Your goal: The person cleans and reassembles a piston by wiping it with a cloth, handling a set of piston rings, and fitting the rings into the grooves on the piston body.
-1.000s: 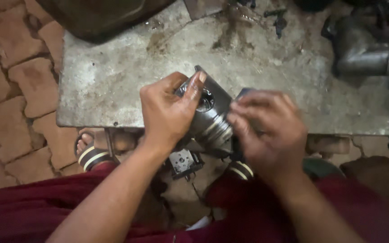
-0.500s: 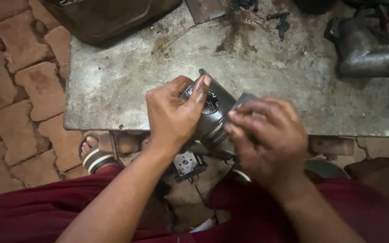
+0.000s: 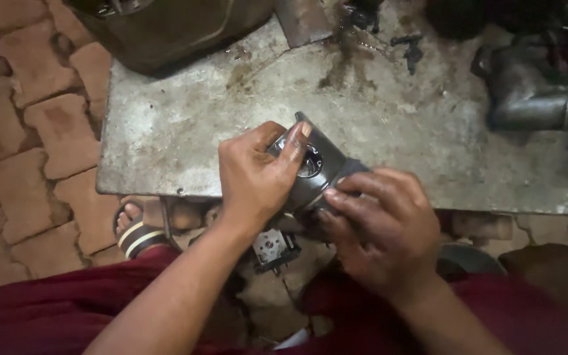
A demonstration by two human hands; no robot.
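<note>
Both my hands hold a grey metal piston (image 3: 315, 164) over the near edge of a stained metal table (image 3: 185, 131). My left hand (image 3: 254, 177) wraps the piston's left side, its index finger lying across the top near the round pin hole. My right hand (image 3: 379, 230) grips the lower right part, fingers curled around the skirt and hiding most of it. The piston is tilted, its crown pointing up and to the left. Whether it rests on the table edge I cannot tell.
A dark metal casing (image 3: 159, 29) sits at the table's far left, a grey pipe elbow (image 3: 527, 92) at the right. Small dark parts (image 3: 409, 49) lie at the back. Below are brick paving (image 3: 27, 144), my sandalled foot (image 3: 133, 230) and a small square part (image 3: 271, 246).
The view has shifted slightly, so the table appears lower in frame. My hands keep the same grip on the piston, with small finger movements only.
</note>
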